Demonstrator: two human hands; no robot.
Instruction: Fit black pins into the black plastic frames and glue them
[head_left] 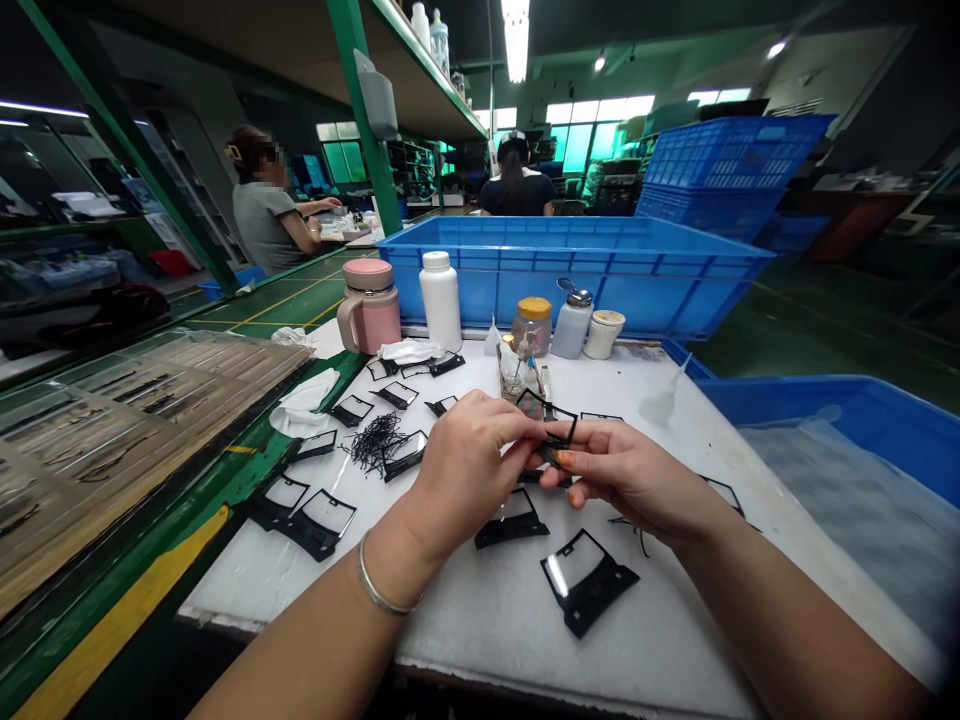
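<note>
Both hands meet over the middle of the white work surface (pixel 480 610). Between their fingertips is a small black frame (pixel 564 424) with an open window. My right hand (pixel 615 465) grips its lower part between thumb and fingers. My left hand (pixel 472 460), with a bracelet on the wrist, is pinched at the frame's near left edge; whether it also holds a smaller piece is hidden. Similar black frames with clear windows lie around, one (pixel 589 585) in front of my hands and another (pixel 319 525) at the left. A tangle of thin black strips (pixel 376 442) lies left of my left hand.
Behind stand a pink mug (pixel 371 310), a white bottle (pixel 441 300), small jars and a large blue crate (pixel 585 265). White cloth (pixel 304 402) and a wooden-looking tray (pixel 112 430) are at left. Another blue bin (pixel 885 410) stands at right. Two people sit farther back.
</note>
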